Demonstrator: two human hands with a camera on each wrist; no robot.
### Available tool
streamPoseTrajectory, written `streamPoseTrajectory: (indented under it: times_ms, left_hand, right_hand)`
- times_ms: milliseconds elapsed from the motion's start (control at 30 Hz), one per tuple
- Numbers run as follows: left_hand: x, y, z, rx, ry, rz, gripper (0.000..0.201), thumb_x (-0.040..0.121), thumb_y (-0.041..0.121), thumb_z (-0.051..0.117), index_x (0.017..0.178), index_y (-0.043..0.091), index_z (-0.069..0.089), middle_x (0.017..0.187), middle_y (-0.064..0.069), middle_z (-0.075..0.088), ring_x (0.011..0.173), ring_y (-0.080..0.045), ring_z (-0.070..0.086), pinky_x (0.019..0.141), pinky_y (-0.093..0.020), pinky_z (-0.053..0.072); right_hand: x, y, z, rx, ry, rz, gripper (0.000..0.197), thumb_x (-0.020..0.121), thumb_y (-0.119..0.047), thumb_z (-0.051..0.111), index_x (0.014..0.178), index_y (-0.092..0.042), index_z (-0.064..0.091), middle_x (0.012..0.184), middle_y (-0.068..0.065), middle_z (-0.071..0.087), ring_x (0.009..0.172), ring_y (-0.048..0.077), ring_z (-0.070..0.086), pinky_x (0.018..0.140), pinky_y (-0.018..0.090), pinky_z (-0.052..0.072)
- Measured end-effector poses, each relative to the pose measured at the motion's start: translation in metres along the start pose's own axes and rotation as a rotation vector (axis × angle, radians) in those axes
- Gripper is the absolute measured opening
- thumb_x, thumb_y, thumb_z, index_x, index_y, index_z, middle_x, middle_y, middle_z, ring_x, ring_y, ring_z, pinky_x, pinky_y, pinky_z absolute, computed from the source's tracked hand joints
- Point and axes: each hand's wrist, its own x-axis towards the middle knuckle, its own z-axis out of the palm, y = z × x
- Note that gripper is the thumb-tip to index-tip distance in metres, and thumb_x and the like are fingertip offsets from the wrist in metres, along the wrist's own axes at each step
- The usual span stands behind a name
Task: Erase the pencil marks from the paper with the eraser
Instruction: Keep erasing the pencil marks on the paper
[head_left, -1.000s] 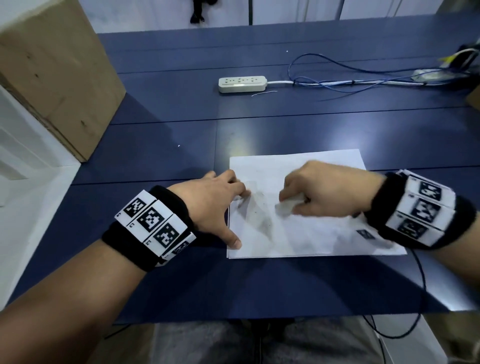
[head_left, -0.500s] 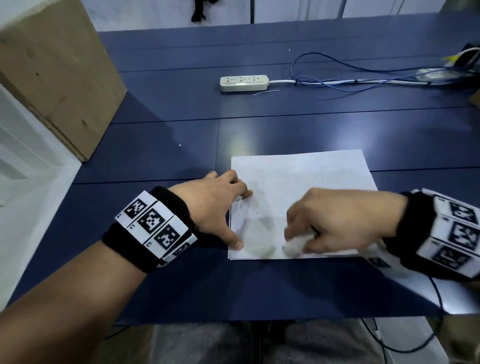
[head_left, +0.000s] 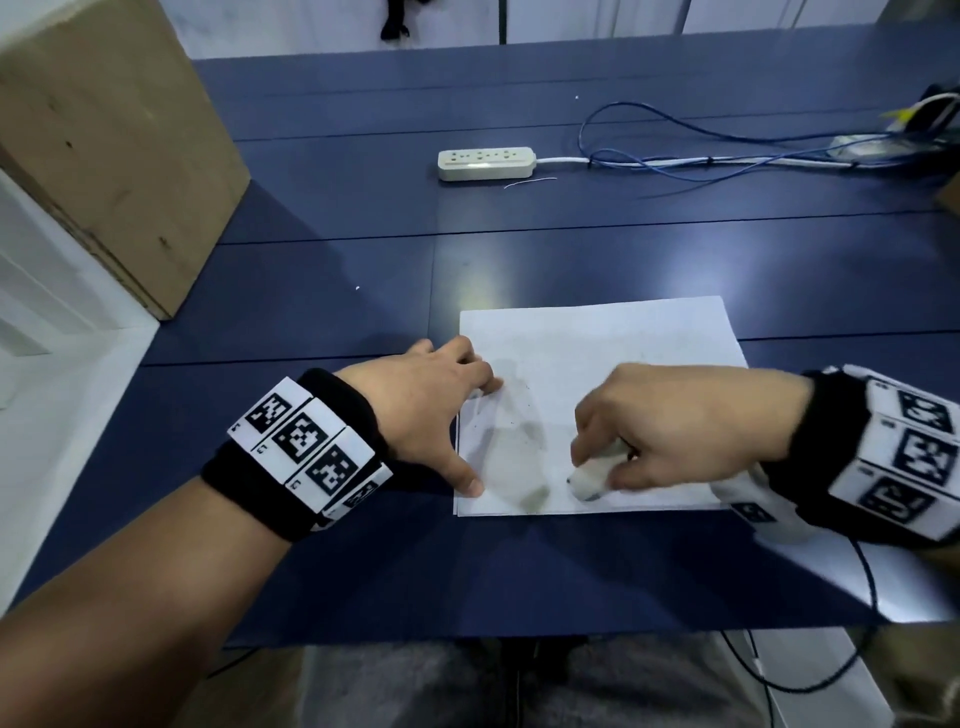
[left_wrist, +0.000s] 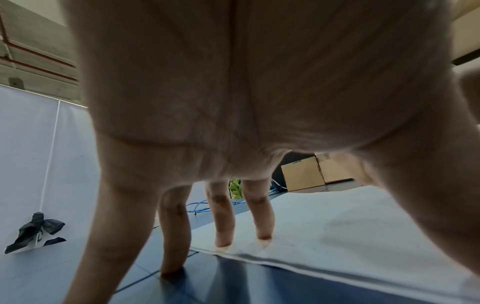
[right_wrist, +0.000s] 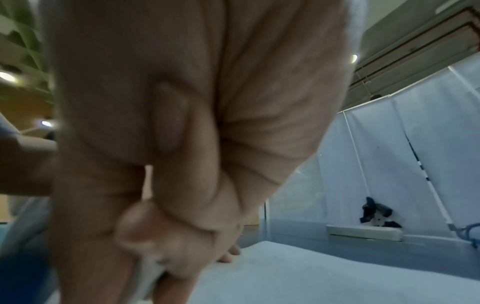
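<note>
We find the eraser (head_left: 589, 475), a white, blunt-ended block, gripped in the curled fingers of the right hand (head_left: 675, 431); its lower end protrudes below the fingertips and meets the paper (head_left: 597, 343) near the sheet's front edge. In the right wrist view the fingers (right_wrist: 166, 242) wrap tightly round the pale block, though blur hides its outline. The paper is a plain white rectangular sheet lying flat on the dark blue, smooth table (head_left: 311, 291). A grey smudged patch (head_left: 514, 436) marks its left portion, between the two hands. The left hand (head_left: 426, 405) rests spread at the sheet's left edge, fingers straight; the left wrist view shows two fingertips (left_wrist: 263, 236) pressing on the paper and others on the table. Farther back lie a cream power strip (head_left: 485, 163) with blue cables (head_left: 675, 150), and a cardboard box (head_left: 104, 140) at far left.
</note>
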Motion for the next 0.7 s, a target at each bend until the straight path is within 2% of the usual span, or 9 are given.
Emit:
streamPoseTrajectory:
  times_ms: [67,133,200,267,367,433,567,633,700]
  left_hand:
    - [0.0,0.0,0.0,0.004,0.001,-0.002,0.107,0.051,0.077,0.074,0.142,0.039,0.032,0.128,0.017,0.03,0.112,-0.016,0.037,0.094,-0.042,0.049]
    - [-0.001,0.001,0.0,0.006,0.004,-0.009,0.105,0.051,0.078,0.073,0.139,0.037,0.034,0.128,0.016,0.031,0.112,-0.016,0.037,0.093,-0.042,0.049]
    - [-0.001,0.001,0.001,0.009,0.009,-0.007,0.105,0.051,0.078,0.073,0.139,0.038,0.034,0.128,0.016,0.031,0.112,-0.017,0.037,0.092,-0.042,0.05]
    - [0.0,-0.001,0.001,-0.002,0.012,-0.001,0.108,0.051,0.077,0.074,0.142,0.039,0.032,0.128,0.016,0.03,0.113,-0.016,0.037,0.094,-0.042,0.049]
    - [0.0,-0.001,0.001,-0.015,0.011,0.003,0.108,0.052,0.075,0.075,0.143,0.039,0.031,0.13,0.016,0.03,0.114,-0.017,0.037,0.094,-0.041,0.049]
    - [0.001,-0.001,0.0,-0.012,0.006,0.002,0.107,0.051,0.075,0.075,0.142,0.039,0.032,0.13,0.016,0.03,0.114,-0.017,0.037,0.094,-0.042,0.049]
    - [0.0,0.0,0.001,-0.012,0.005,-0.014,0.105,0.049,0.078,0.074,0.138,0.039,0.034,0.127,0.018,0.031,0.112,-0.015,0.037,0.091,-0.043,0.05]
    - [0.0,0.0,0.001,-0.021,0.008,-0.014,0.107,0.049,0.078,0.074,0.14,0.041,0.032,0.126,0.019,0.03,0.111,-0.014,0.036,0.091,-0.043,0.05]
    - [0.0,-0.001,0.001,-0.028,0.007,-0.011,0.108,0.05,0.076,0.075,0.143,0.04,0.031,0.126,0.019,0.03,0.111,-0.014,0.035,0.092,-0.042,0.05]
  right_hand:
    - [0.012,0.017,-0.005,-0.023,0.116,0.077,0.048,0.073,-0.054,0.039,0.095,-0.026,0.072,0.084,-0.005,0.069,0.077,0.014,0.058,0.074,0.033,0.051]
    - [0.021,0.033,-0.011,-0.065,0.209,0.163,0.049,0.078,-0.059,0.035,0.082,-0.024,0.069,0.072,-0.002,0.065,0.071,0.019,0.058,0.068,0.04,0.053]
    - [0.02,0.036,-0.008,-0.116,0.25,0.165,0.046,0.08,-0.054,0.034,0.08,-0.021,0.066,0.071,0.0,0.063,0.071,0.022,0.057,0.068,0.042,0.053]
    - [0.009,0.019,-0.003,-0.105,0.173,0.075,0.04,0.077,-0.043,0.038,0.089,-0.02,0.069,0.081,0.0,0.065,0.077,0.022,0.057,0.073,0.038,0.051]
    - [-0.007,-0.006,0.004,-0.005,-0.039,-0.013,0.033,0.077,-0.036,0.054,0.104,-0.027,0.07,0.093,-0.008,0.066,0.079,0.011,0.052,0.075,0.029,0.048]
    - [0.0,0.0,0.0,0.001,0.037,0.008,0.039,0.075,-0.043,0.048,0.102,-0.027,0.071,0.09,-0.006,0.068,0.079,0.011,0.055,0.075,0.03,0.049]
    - [0.018,0.034,-0.011,-0.071,0.219,0.181,0.061,0.074,-0.066,0.03,0.087,-0.022,0.07,0.076,0.003,0.066,0.074,0.022,0.057,0.07,0.039,0.052]
    - [0.012,0.029,-0.007,-0.091,0.211,0.138,0.058,0.075,-0.062,0.031,0.092,-0.024,0.071,0.08,0.0,0.067,0.075,0.018,0.056,0.072,0.035,0.05]
    - [0.0,0.012,0.0,-0.059,0.102,0.029,0.039,0.078,-0.045,0.048,0.102,-0.026,0.072,0.091,-0.006,0.068,0.074,0.01,0.051,0.073,0.023,0.045]
